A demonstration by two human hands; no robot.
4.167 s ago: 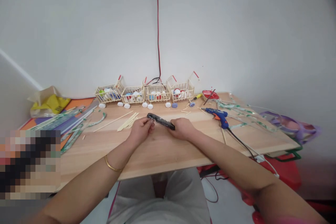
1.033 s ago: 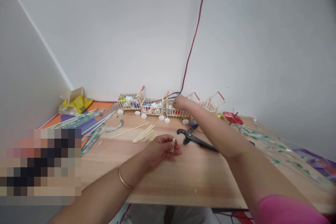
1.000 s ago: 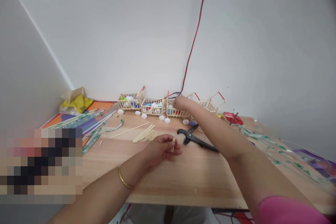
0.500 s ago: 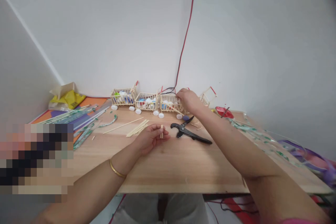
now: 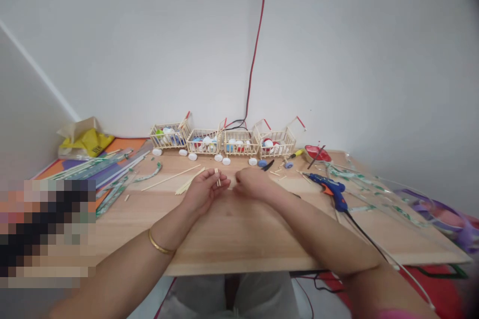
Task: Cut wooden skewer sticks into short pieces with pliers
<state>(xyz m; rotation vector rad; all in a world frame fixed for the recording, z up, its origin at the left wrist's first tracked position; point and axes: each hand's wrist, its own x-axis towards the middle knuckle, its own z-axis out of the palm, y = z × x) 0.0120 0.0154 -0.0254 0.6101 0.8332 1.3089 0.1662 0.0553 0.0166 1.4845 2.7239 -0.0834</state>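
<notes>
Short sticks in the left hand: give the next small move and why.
Probably bring the right hand across to the short sticks: the left hand pinches them, and only a small gap parts the two hands, though whether the right holds anything is hidden.

Fingers [image 5: 210,178] of the left hand [image 5: 200,192] pinch short sticks [image 5: 218,178] near the curled right hand [image 5: 252,183].

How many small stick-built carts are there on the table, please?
4, in a row near the wall: the far-left cart, the second cart, the third cart and the far-right cart. The pixelated area at the picture's left could hide more.
</notes>
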